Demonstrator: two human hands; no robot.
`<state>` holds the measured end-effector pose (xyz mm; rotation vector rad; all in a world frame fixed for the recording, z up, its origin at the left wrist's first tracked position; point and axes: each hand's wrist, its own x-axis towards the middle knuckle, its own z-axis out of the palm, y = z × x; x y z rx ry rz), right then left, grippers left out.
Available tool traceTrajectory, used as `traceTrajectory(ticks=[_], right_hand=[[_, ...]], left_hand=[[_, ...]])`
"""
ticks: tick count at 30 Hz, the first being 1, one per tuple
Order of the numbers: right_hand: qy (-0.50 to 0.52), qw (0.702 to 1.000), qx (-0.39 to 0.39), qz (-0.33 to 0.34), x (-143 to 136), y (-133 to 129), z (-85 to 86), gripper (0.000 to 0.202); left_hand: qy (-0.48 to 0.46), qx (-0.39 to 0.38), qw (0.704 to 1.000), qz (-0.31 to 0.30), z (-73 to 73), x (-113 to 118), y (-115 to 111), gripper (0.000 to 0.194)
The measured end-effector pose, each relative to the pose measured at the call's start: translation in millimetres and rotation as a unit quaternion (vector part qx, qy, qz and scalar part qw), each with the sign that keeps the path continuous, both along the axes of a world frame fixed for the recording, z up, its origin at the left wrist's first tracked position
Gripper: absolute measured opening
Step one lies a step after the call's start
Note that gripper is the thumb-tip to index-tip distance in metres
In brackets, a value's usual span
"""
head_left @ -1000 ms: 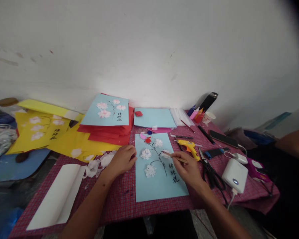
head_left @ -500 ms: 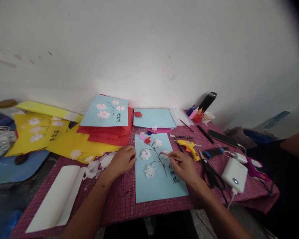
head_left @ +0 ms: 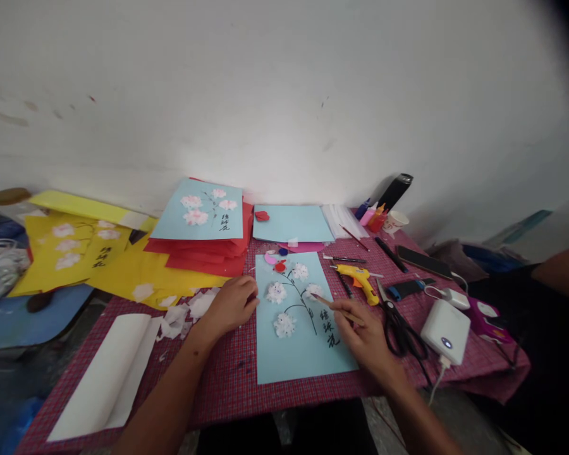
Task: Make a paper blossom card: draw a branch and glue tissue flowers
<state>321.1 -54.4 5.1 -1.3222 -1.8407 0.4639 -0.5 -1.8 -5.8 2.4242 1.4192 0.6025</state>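
Note:
A light blue card [head_left: 298,351] with three white paper flowers, a drawn black branch and black characters lies on the red checked cloth [head_left: 227,385]. My right hand [head_left: 363,332] holds a thin wooden brush [head_left: 329,304], its tip touching the rightmost white flower [head_left: 312,291]. My left hand [head_left: 232,303] rests loosely curled on the cloth at the card's left edge, holding nothing that I can see.
A yellow glue gun [head_left: 359,278], black scissors [head_left: 396,328], a white power bank [head_left: 446,322], a phone [head_left: 424,261] and paint bottles [head_left: 374,218] lie to the right. Red and yellow paper stacks and a finished blue card [head_left: 203,212] sit behind. White paper [head_left: 109,373] lies left. Another person's arm [head_left: 562,272] is at far right.
My right hand has drawn back slightly toward me and to the right, the brush tip staying by the right flower. My left hand has stayed put.

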Motion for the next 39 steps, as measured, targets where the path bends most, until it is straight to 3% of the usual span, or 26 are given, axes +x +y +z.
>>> traceTrajectory(ticks=[14,39], right_hand=[[-0.022,0.999,0.024,0.02,-6.1,0.5,-14.8,0.018],[-0.059,0.995,0.079,0.034,-13.9,-7.9,-14.9,0.028]], left_hand=[[0.002,0.001,1.0,-0.004,2.0,-0.2,-0.9,0.004],[0.009,-0.006,1.0,-0.001,2.5,0.4,0.6,0.006]])
